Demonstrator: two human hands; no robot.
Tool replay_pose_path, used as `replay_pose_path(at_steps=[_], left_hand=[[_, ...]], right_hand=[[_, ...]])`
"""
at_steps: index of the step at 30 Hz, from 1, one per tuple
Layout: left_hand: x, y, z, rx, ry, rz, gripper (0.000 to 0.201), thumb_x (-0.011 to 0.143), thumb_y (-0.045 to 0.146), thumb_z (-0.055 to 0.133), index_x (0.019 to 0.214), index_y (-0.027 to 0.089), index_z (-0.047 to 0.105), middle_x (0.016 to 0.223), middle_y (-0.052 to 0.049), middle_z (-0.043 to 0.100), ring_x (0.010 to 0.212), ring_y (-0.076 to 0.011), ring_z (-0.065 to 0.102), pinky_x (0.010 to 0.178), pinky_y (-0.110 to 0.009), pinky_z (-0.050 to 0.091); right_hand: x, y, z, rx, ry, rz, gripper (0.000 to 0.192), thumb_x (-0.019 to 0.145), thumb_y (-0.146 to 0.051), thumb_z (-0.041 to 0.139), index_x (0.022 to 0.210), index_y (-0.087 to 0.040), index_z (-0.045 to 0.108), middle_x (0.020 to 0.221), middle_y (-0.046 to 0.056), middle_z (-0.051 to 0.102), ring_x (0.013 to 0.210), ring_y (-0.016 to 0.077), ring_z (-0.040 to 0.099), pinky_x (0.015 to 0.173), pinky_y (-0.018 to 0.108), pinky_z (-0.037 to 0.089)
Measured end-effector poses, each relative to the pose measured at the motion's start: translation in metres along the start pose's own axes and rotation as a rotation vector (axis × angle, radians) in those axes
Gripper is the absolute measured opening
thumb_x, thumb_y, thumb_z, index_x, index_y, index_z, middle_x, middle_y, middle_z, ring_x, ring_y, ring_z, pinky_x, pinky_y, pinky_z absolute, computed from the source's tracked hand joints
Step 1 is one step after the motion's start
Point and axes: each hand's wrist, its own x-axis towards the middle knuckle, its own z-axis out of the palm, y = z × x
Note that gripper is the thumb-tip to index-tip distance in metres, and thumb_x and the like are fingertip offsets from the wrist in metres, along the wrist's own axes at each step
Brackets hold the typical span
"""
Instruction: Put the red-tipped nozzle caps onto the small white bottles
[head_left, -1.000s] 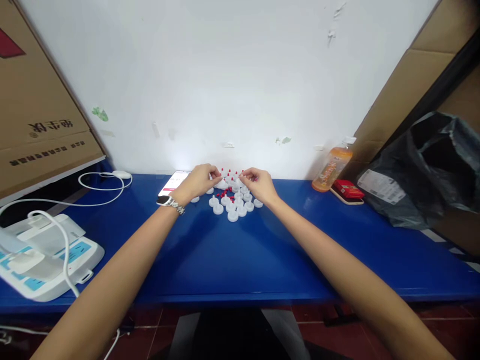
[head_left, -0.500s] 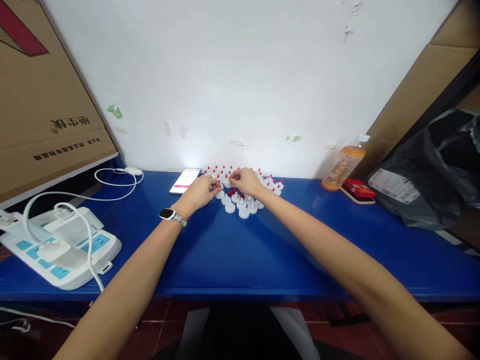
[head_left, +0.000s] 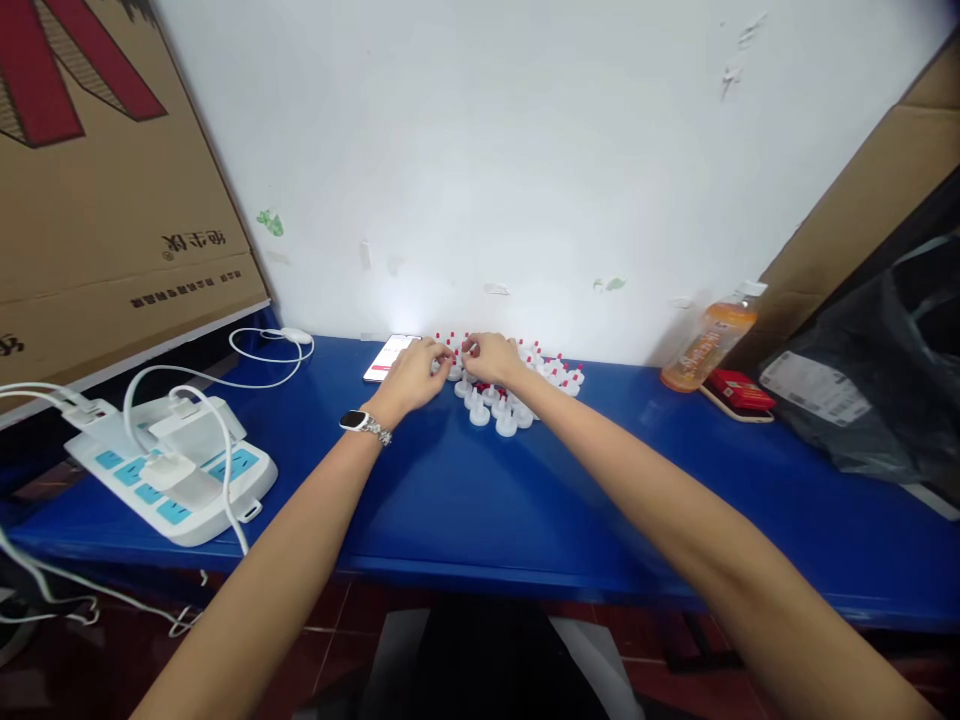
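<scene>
The left hand [head_left: 411,376] reaches far across the blue table [head_left: 465,490], a watch [head_left: 364,424] on its wrist, fingers curled with the tips drawn together over a heap of small white caps [head_left: 495,408]. The right hand [head_left: 491,358] lies just beside it, fingers bent the same way, fingertips nearly meeting those of the left. Both pinch at something tiny among the caps, too small to tell whether either has a piece in its grip. The white caps sit in a cluster near the wall, under and in front of both hands; some carry little red tips [head_left: 559,362] and stand in rows toward the right.

In the same head view, a phone [head_left: 388,356] with a lit screen lies just left of the left hand. A white power strip [head_left: 176,470] with plugs and white cables rests at the table's left end, below a cardboard box [head_left: 97,190]. To the right stand an orange drink bottle [head_left: 705,347], a red pack [head_left: 738,391] beside it, and a black plastic bag [head_left: 870,380]
</scene>
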Motion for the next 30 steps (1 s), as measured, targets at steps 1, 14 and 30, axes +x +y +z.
replay_pose_path(at_steps=[1,14,30], left_hand=[[0.000,-0.005,-0.003,-0.014,0.034,-0.022,0.027,0.097,0.031,0.049,0.102,0.019,0.073,0.101,-0.010,0.069,0.098,-0.0277,0.061,0.089,-0.042,0.047],[-0.003,-0.007,-0.001,-0.124,0.104,-0.052,0.026,0.100,0.034,0.047,0.093,0.019,0.066,0.095,-0.007,0.067,0.090,-0.0226,0.060,0.086,-0.037,0.047],[0.020,0.077,0.014,-0.267,-0.073,0.262,0.029,0.107,0.040,0.035,0.100,0.020,0.055,0.097,-0.007,0.064,0.086,-0.0199,0.059,0.079,-0.035,0.047]], right_hand=[[0.002,-0.001,0.001,-0.010,0.008,-0.020,0.031,0.085,-0.034,0.060,0.109,-0.023,0.076,0.109,0.010,0.075,0.110,0.0299,0.062,0.100,0.047,0.038],[-0.008,-0.003,-0.002,0.299,0.167,-0.047,0.016,0.088,-0.027,0.059,0.093,-0.018,0.070,0.104,0.008,0.074,0.103,0.0247,0.062,0.096,0.041,0.043],[-0.092,0.042,-0.039,1.589,0.019,0.183,0.012,0.092,-0.030,0.057,0.098,-0.020,0.060,0.067,-0.003,0.055,0.053,0.0092,0.045,0.048,0.020,0.030]])
